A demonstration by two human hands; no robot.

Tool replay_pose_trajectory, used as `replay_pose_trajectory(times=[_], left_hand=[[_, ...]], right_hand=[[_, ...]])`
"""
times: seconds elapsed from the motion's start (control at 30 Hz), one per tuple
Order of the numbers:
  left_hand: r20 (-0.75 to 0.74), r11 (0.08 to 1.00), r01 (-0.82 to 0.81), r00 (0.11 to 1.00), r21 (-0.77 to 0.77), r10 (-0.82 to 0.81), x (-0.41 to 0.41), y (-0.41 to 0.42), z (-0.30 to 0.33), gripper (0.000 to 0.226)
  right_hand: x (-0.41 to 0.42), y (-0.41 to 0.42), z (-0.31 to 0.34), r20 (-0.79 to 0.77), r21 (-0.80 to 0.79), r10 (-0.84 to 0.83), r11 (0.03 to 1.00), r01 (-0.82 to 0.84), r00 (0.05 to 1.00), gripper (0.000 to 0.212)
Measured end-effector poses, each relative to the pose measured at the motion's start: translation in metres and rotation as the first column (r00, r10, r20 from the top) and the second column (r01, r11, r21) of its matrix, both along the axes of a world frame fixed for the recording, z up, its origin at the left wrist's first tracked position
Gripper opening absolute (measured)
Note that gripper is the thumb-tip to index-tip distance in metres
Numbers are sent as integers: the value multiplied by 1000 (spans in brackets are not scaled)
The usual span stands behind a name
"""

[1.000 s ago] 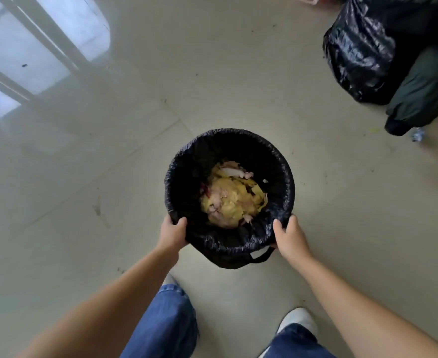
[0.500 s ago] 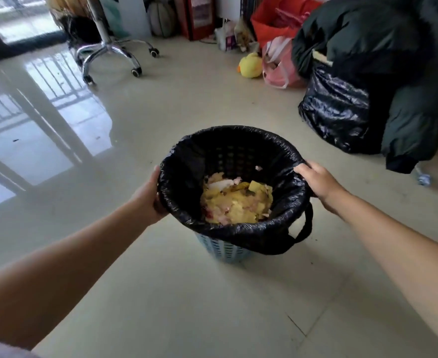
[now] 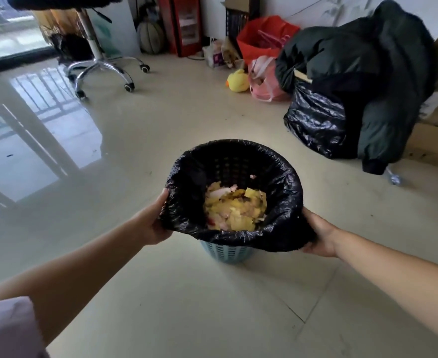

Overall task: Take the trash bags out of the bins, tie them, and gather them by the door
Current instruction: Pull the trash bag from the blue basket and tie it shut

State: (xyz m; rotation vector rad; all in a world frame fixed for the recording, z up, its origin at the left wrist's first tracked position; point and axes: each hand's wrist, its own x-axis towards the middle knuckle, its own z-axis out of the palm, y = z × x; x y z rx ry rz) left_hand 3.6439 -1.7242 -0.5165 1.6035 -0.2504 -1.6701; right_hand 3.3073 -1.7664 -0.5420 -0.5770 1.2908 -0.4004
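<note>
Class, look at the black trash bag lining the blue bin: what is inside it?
Inside the black trash bag lie yellow and pinkish food scraps. What lies beneath the scraps is hidden.

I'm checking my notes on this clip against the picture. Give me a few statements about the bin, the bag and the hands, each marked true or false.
1. Both hands hold the folded-over edge of the black bag, the left hand on one side and the right hand on the other. True.
2. The bag is tied shut. False: it is open, still lining the bin.
3. The bin is light blue with a lattice wall. True.
4. The bag is empty. False: yellowish scraps lie in it.
5. A yellow plush toy lies on the floor beyond the bin. True.
</note>
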Motion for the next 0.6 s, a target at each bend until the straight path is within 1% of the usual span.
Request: replay_pose_trajectory(times=[0.07,0.1,0.13,0.17,0.2,0.23,0.27,0.3,0.33,0.37,0.43,0.47,0.5,0.53,0.6], left_hand=[[101,997,-76,992,-2,76,6,3,8,32],[149,993,-120,981,-18,122,7,2,9,30],[194,985,-168,965,-50,174,8,0,11,32],[248,976,-197,945,-89,213,7,-2,14,28],[311,969,-202,921,-139,237,4,-3,18,14],[354,966,-184,904,-182,239,-2,-4,25,7],[380,960,-171,891,-220,246,-7,-6,30,13],[376,953,-174,889,-249,261,-12,-8,36,17],[350,942,-205,890,-268,293,-16,-10,41,18],[320,931,-249,888,-268,330,-18,-12,48,18],[245,922,-303,900,-242,360,-19,-19,58,13],[209,928,-291,917,-232,340,-20,-22,63,10],[174,938,-265,936,-224,306,-23,-25,67,8],[141,948,-232,954,-217,266,-28,-26,69,9],[101,961,-173,975,-214,198,-41,-28,72,17]], right_hand=[[-6,-4,14,-49,-4,23,1000,-24,999,40],[-9,-9,20,-95,-21,31,999,-33,995,36],[-12,-13,25,-159,-42,58,997,-65,986,35],[-13,-17,28,-247,-63,91,992,-110,965,34],[-13,-19,33,-346,-71,140,982,-175,928,34],[-11,-21,38,-436,-70,193,966,-247,879,32],[-9,-24,45,-497,-67,232,951,-303,836,31],[-7,-27,54,-526,-84,237,941,-328,817,29],[-5,-32,63,-521,-134,196,942,-307,831,27],[-4,-38,72,-474,-201,115,951,-234,873,26],[1,-47,87,-254,-269,-84,963,13,964,26],[6,-48,93,-124,-265,-159,957,122,980,27],[10,-48,96,-15,-261,-204,946,194,979,26],[14,-46,97,55,-267,-213,938,220,976,24],[19,-40,99,108,-301,-145,938,171,984,14]])
